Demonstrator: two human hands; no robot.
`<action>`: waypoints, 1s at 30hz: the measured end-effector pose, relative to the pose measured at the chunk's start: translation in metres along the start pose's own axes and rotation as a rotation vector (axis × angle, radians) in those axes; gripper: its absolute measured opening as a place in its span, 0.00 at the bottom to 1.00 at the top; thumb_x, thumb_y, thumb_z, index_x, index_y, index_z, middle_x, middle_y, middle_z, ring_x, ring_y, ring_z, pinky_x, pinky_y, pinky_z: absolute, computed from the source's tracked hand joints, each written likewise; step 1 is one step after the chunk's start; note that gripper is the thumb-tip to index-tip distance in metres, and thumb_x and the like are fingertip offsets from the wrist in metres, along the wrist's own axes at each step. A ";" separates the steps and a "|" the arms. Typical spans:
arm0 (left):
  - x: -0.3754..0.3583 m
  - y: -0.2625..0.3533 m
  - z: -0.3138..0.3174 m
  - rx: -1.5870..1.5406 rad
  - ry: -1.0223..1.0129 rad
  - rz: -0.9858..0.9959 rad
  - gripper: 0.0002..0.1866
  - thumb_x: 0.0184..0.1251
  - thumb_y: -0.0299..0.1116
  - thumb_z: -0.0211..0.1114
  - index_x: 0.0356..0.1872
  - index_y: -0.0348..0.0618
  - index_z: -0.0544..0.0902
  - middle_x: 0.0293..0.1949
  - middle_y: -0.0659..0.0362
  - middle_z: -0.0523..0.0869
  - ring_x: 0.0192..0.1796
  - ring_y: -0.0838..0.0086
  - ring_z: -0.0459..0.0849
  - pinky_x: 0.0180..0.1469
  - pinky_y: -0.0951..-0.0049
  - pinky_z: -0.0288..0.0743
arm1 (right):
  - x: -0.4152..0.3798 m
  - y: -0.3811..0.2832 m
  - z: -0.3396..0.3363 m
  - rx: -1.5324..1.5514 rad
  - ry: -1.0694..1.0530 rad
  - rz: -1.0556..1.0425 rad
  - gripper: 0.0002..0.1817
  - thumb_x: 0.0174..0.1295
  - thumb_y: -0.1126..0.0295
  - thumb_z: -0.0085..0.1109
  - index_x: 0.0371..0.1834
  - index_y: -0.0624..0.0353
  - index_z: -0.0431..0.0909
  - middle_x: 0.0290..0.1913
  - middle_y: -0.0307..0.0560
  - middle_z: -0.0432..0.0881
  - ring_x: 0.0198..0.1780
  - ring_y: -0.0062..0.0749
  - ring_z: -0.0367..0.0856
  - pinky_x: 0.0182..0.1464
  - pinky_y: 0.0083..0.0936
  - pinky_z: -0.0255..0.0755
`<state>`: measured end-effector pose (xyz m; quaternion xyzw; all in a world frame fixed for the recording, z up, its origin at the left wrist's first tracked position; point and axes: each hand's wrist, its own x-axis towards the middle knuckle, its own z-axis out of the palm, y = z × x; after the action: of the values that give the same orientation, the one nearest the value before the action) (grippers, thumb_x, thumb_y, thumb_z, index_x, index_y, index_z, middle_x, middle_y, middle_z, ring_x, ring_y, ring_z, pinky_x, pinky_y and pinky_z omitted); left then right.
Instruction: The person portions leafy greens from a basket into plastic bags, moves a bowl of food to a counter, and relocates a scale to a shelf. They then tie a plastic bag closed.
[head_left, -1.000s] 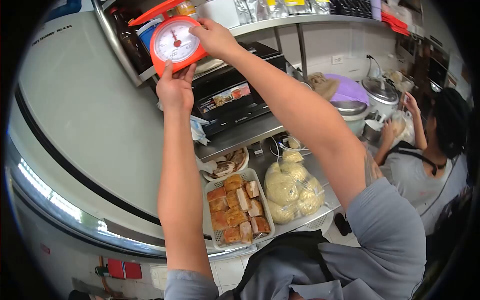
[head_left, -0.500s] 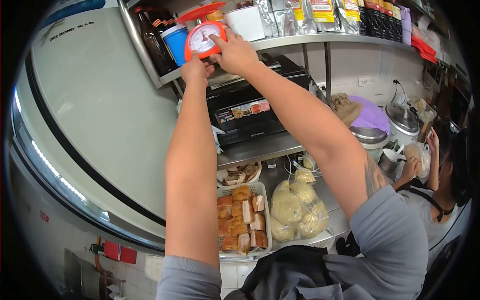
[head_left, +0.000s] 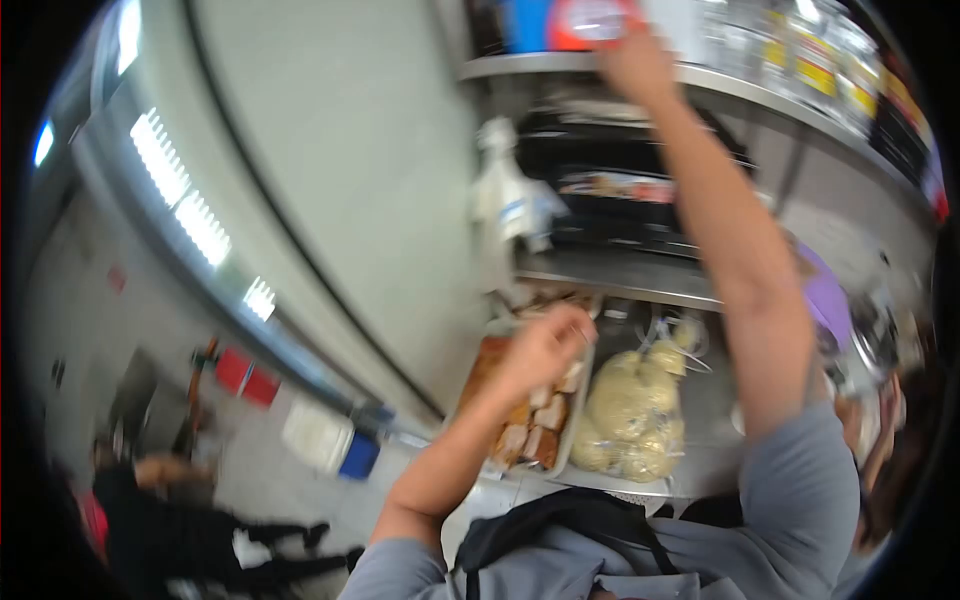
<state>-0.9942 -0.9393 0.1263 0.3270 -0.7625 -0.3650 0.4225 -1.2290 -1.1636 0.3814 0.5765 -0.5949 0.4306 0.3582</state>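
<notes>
Lowered, left hand [head_left: 545, 350] hovers over tray [head_left: 500, 350], fingers seemingly curled; right hand [head_left: 632, 62] touches scale [head_left: 592, 22].

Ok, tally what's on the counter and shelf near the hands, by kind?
Orange scale on the shelf, right hand at it: 1
Blue container beside it: 1
White tray of fried pieces, left hand above it: 1
Clear bag of noodle portions: 1
Total: 4

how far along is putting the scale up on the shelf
Mostly done: the orange scale sits on the top shelf. In hand: the right hand is at its base. The left hand hangs over the tray of meat, holding nothing visible. Left: letting go; the picture is blurred.
</notes>
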 end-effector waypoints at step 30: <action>-0.919 -0.225 -0.196 0.443 0.954 -1.527 0.22 0.66 0.49 0.57 0.42 0.36 0.83 0.43 0.42 0.86 0.48 0.46 0.83 0.53 0.52 0.76 | -0.840 -0.465 0.031 -0.235 -2.204 -0.815 0.15 0.65 0.66 0.54 0.46 0.67 0.81 0.45 0.56 0.85 0.46 0.44 0.84 0.47 0.37 0.75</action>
<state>-0.3840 -0.3699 -0.3601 0.9295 -0.1378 -0.2172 0.2645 -0.6986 -0.8586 -0.3589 0.7478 -0.3912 -0.5029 -0.1868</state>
